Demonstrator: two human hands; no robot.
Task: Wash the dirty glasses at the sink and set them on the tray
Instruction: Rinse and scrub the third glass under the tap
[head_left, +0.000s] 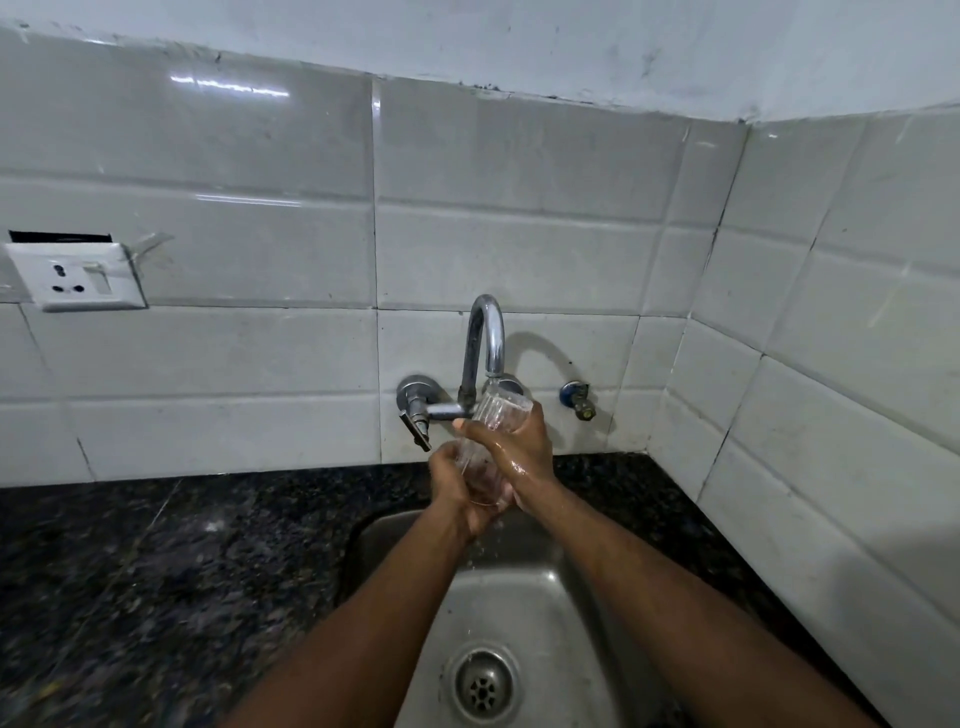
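Observation:
Two clear glasses are held under the chrome tap (485, 338), above the steel sink (524, 587). My right hand (522, 449) grips the upper glass (503, 410), whose mouth sits right below the spout where water runs. My left hand (457, 486) wraps the lower glass (480, 480), which is partly hidden by both hands. Water drips from the hands into the basin. No tray is in view.
The tap lever (415, 426) points down at the left of the spout. A small blue valve (579, 397) sits on the wall to the right. Dark granite counter (156, 571) surrounds the sink. A white wall socket (78, 278) hangs at far left. The drain (483, 686) lies below.

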